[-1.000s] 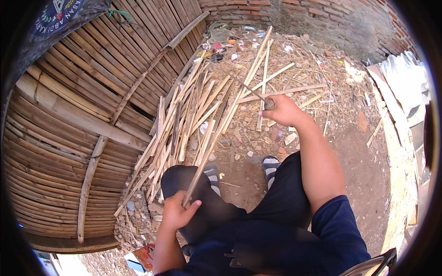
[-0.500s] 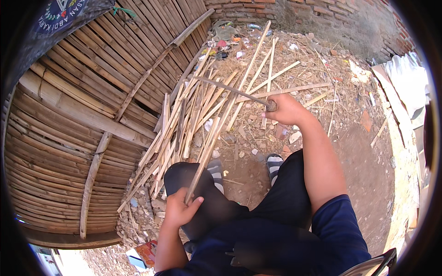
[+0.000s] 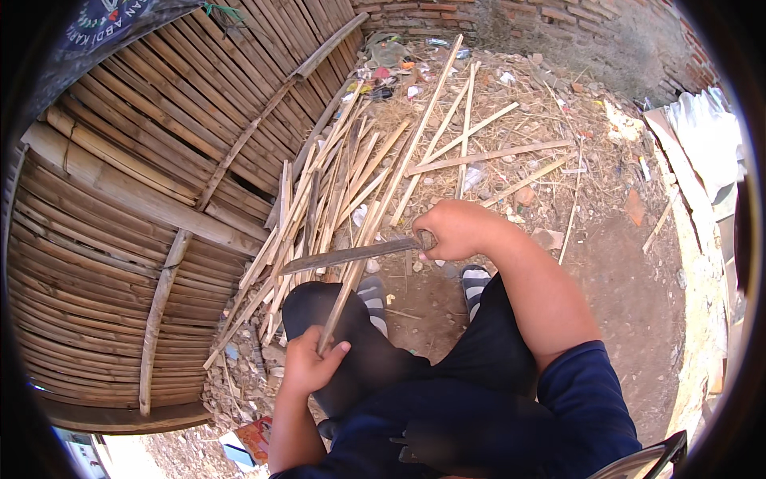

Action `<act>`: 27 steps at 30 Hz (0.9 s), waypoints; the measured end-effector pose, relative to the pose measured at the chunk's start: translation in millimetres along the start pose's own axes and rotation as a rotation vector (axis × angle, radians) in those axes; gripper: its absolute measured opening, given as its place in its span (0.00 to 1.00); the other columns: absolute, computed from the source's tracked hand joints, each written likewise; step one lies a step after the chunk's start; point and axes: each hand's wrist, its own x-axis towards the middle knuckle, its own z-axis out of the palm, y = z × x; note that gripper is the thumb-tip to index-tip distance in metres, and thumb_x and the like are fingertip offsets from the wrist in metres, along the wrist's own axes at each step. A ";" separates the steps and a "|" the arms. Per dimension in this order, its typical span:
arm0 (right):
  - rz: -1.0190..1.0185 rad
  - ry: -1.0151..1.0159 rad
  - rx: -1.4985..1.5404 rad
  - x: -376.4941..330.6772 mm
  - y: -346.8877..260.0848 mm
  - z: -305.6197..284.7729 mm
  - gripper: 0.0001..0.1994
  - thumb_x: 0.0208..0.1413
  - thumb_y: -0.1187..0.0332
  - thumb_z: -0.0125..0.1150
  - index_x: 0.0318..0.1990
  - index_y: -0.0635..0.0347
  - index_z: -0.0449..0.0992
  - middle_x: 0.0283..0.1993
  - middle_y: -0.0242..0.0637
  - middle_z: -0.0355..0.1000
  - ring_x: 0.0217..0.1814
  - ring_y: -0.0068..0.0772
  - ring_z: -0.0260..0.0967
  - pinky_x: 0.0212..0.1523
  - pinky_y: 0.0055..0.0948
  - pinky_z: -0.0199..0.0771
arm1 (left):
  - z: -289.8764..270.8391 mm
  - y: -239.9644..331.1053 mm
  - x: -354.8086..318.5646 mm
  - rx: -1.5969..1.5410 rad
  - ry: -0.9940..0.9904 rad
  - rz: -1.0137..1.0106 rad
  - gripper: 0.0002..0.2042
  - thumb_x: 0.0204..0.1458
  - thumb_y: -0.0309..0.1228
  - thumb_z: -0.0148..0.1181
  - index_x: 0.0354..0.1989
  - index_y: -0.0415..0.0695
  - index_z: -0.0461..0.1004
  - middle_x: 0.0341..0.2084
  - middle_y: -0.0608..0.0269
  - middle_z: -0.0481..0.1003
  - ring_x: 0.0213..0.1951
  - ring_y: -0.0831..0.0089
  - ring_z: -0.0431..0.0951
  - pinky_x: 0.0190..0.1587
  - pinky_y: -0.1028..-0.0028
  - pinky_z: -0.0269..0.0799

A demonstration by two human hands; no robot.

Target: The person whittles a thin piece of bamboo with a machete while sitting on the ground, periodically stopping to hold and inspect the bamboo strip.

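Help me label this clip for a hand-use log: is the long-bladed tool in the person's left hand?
No, the right hand grips the long-bladed tool, while the left hand holds a wooden strip.

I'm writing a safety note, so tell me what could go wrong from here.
The long-bladed knife in the right hand could skid down the wooden strip toward the left hand, bare and gripping its near end. The strip passes over the left knee in this view, so a slip might catch that too.

Knife (image 3: pixel 339 259) across stick (image 3: pixel 343 301), btwn slat wall (image 3: pixel 96 279) L & dirt (image 3: pixel 626 311) R
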 end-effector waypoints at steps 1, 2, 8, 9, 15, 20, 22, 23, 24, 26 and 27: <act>0.020 0.023 0.032 0.3 4.8 -2.1 0.23 0.50 0.52 0.76 0.46 0.61 0.82 0.35 0.54 0.79 0.41 0.55 0.79 0.45 0.47 0.77 | -0.9 2.5 0.6 0.004 -0.007 0.004 0.14 0.51 0.34 0.75 0.31 0.40 0.74 0.15 0.68 0.71 0.19 0.79 0.70 0.25 0.74 0.67; 0.039 0.046 0.063 -0.6 16.4 -7.9 0.24 0.50 0.52 0.76 0.46 0.61 0.82 0.36 0.54 0.79 0.41 0.56 0.79 0.45 0.47 0.77 | -2.2 3.6 0.6 0.009 -0.014 0.009 0.14 0.51 0.35 0.75 0.32 0.40 0.74 0.15 0.68 0.71 0.19 0.79 0.70 0.25 0.74 0.67; 0.603 0.464 0.230 -14.1 70.4 -35.8 0.26 0.51 0.56 0.74 0.54 0.62 0.81 0.46 0.55 0.81 0.52 0.56 0.78 0.55 0.45 0.77 | -1.0 5.1 1.8 0.024 -0.016 0.014 0.14 0.51 0.34 0.75 0.31 0.40 0.74 0.15 0.68 0.71 0.19 0.79 0.70 0.25 0.74 0.67; 0.608 0.464 0.239 -16.0 69.9 -36.5 0.26 0.51 0.56 0.74 0.54 0.61 0.81 0.47 0.55 0.81 0.53 0.56 0.78 0.55 0.45 0.77 | -0.5 5.3 2.5 0.019 -0.020 0.007 0.15 0.51 0.35 0.75 0.31 0.40 0.74 0.15 0.66 0.71 0.19 0.76 0.71 0.25 0.72 0.68; 0.211 0.376 0.142 -13.5 65.8 -8.3 0.22 0.52 0.53 0.75 0.46 0.62 0.82 0.35 0.53 0.79 0.42 0.55 0.79 0.46 0.47 0.77 | 4.1 0.4 2.9 -0.009 -0.010 -0.010 0.15 0.52 0.35 0.75 0.31 0.40 0.74 0.14 0.63 0.70 0.18 0.73 0.71 0.25 0.71 0.69; 0.044 0.069 0.012 -0.9 8.7 1.4 0.23 0.51 0.50 0.75 0.47 0.58 0.82 0.34 0.52 0.79 0.41 0.59 0.78 0.44 0.50 0.76 | 1.3 1.6 0.4 -0.006 0.008 0.000 0.15 0.52 0.35 0.75 0.31 0.41 0.73 0.14 0.66 0.69 0.17 0.75 0.70 0.24 0.71 0.69; -0.026 0.046 -0.034 -0.1 -2.5 1.5 0.22 0.51 0.50 0.75 0.46 0.56 0.83 0.34 0.52 0.79 0.41 0.58 0.78 0.45 0.49 0.77 | 1.7 -0.4 -0.2 -0.009 0.012 0.001 0.15 0.51 0.35 0.76 0.31 0.41 0.73 0.14 0.65 0.70 0.17 0.74 0.70 0.24 0.71 0.69; -0.008 0.042 0.008 0.1 0.2 -0.2 0.22 0.51 0.50 0.75 0.46 0.57 0.83 0.34 0.51 0.80 0.42 0.58 0.79 0.45 0.48 0.77 | 1.5 -0.7 -0.9 -0.010 0.015 0.000 0.15 0.51 0.36 0.76 0.31 0.41 0.74 0.14 0.65 0.70 0.17 0.73 0.71 0.24 0.71 0.69; 0.012 0.038 0.049 -2.0 8.0 -4.7 0.23 0.51 0.50 0.75 0.46 0.57 0.83 0.35 0.51 0.80 0.42 0.57 0.79 0.45 0.48 0.77 | 2.0 1.4 -0.9 0.007 0.017 -0.001 0.15 0.51 0.36 0.75 0.31 0.41 0.74 0.14 0.64 0.70 0.18 0.72 0.72 0.25 0.71 0.69; 0.141 0.072 0.132 -6.8 28.9 -15.1 0.24 0.51 0.51 0.75 0.49 0.59 0.82 0.40 0.53 0.80 0.46 0.55 0.79 0.49 0.47 0.77 | 3.8 6.7 -1.1 0.035 0.020 -0.005 0.15 0.51 0.37 0.75 0.30 0.41 0.74 0.15 0.63 0.71 0.18 0.70 0.73 0.25 0.69 0.70; 0.239 0.114 0.174 -5.8 42.8 -18.5 0.26 0.51 0.52 0.75 0.52 0.60 0.81 0.45 0.54 0.80 0.50 0.55 0.79 0.53 0.46 0.77 | 3.0 5.6 -1.3 0.045 0.022 -0.004 0.16 0.52 0.37 0.75 0.31 0.40 0.75 0.15 0.63 0.71 0.18 0.69 0.74 0.25 0.69 0.70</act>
